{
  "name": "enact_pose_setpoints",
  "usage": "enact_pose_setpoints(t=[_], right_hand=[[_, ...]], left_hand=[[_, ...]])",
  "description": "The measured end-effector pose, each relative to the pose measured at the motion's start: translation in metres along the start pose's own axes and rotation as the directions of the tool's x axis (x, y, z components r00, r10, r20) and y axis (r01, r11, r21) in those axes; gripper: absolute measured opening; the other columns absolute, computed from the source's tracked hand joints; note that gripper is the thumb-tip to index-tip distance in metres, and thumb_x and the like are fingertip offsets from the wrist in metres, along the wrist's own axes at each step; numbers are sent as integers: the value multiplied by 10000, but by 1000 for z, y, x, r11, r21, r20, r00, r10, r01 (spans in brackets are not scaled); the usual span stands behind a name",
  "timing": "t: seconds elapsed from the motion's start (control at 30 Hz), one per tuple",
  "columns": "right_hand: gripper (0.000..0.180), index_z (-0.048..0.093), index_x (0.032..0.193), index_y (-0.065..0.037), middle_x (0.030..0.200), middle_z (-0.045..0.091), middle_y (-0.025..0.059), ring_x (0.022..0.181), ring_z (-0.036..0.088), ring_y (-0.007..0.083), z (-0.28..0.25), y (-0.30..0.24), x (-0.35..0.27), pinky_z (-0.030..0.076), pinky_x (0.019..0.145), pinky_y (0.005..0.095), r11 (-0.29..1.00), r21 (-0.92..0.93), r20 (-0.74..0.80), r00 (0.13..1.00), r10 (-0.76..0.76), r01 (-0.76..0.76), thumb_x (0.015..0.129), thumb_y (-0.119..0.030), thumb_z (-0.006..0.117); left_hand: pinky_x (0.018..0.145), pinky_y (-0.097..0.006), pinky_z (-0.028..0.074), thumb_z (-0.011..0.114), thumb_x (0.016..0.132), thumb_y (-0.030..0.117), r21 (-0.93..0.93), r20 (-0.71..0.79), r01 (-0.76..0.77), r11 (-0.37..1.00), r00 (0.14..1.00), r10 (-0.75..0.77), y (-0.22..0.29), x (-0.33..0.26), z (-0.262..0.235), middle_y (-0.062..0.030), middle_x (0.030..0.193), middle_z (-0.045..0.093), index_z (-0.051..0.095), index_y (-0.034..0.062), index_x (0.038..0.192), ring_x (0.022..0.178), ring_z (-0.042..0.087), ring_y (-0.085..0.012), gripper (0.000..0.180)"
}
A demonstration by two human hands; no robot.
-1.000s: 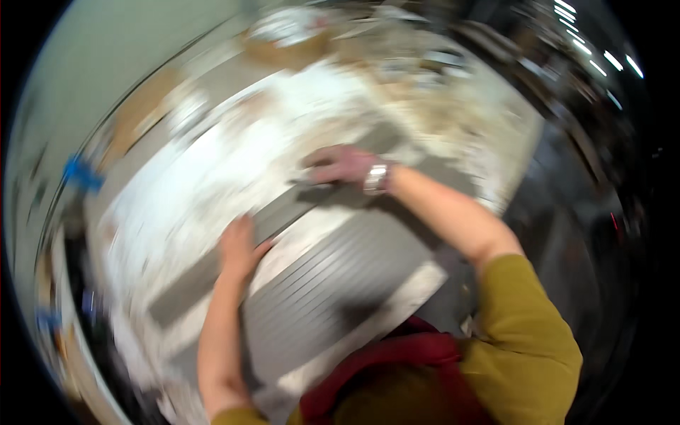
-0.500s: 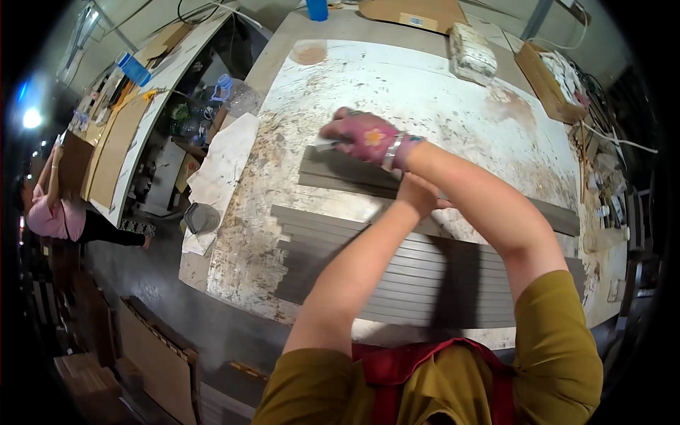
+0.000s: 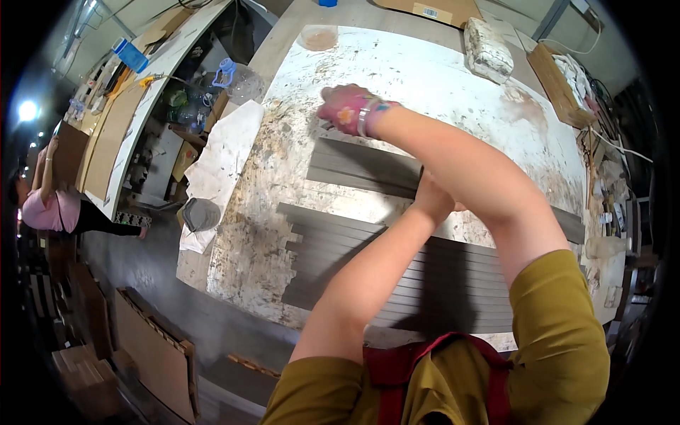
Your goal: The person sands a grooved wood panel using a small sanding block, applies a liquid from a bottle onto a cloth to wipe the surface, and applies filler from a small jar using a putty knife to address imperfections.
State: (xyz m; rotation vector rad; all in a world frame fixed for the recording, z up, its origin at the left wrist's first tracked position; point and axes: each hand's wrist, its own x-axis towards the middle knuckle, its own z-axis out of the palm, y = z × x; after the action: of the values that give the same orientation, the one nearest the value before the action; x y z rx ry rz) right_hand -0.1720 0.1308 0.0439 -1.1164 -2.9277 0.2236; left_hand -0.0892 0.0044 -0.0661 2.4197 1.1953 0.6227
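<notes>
Grey-brown slatted strips lie across a stained white worktop: a narrow stack farther off and a wider set nearer me, its left ends uneven. My right hand, in a pink flowered glove, is just beyond the left end of the narrow stack. Its fingers are curled and slightly blurred; whatever they hold does not show. My bare left hand reaches under my right forearm to the narrow stack's near edge. That forearm hides most of its fingers.
A grey cup stands on a white cloth at the table's left edge. A white-crusted block and a wooden box sit at the far right. Leftward, a person in pink holds a brown panel beside another bench.
My right hand has moved away from the narrow stack's left end, toward the far side. My left hand has slid a little rightward along the stack. The whole view has shifted slightly.
</notes>
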Motion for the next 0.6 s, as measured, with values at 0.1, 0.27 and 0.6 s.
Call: enact_pose_setpoints(t=[0.1, 0.27, 0.6], right_hand=[[231, 647, 1033, -104, 1001, 586, 138, 899, 607, 339, 2, 34, -72, 501, 780, 424, 973, 229, -144, 990, 11, 22, 810, -99, 587], [321, 620, 1153, -47, 1089, 593, 99, 1015, 600, 245, -9, 97, -257, 468, 905, 336, 777, 601, -247, 881, 403, -187, 844, -127, 656], [391, 615, 1186, 1, 1032, 642, 24, 858, 549, 93, 1, 130, -573, 453, 755, 246, 268, 947, -211, 282, 936, -180, 844, -168, 701]], left_hand=[[1112, -510, 192, 715, 746, 501, 186, 235, 30, 982, 969, -74, 7, 4, -13, -85, 1430, 417, 457, 123, 1358, 1370, 294, -279, 764], [912, -474, 399, 768, 682, 463, 236, 123, -138, 962, 986, 111, 4, 4, -14, -122, 1150, 515, 530, 104, 1277, 1133, 481, -296, 734], [824, -412, 475, 614, 877, 304, -17, 435, -90, 996, 896, 88, 14, 32, -71, -175, 1075, 642, 611, 70, 1155, 988, 596, -360, 364]])
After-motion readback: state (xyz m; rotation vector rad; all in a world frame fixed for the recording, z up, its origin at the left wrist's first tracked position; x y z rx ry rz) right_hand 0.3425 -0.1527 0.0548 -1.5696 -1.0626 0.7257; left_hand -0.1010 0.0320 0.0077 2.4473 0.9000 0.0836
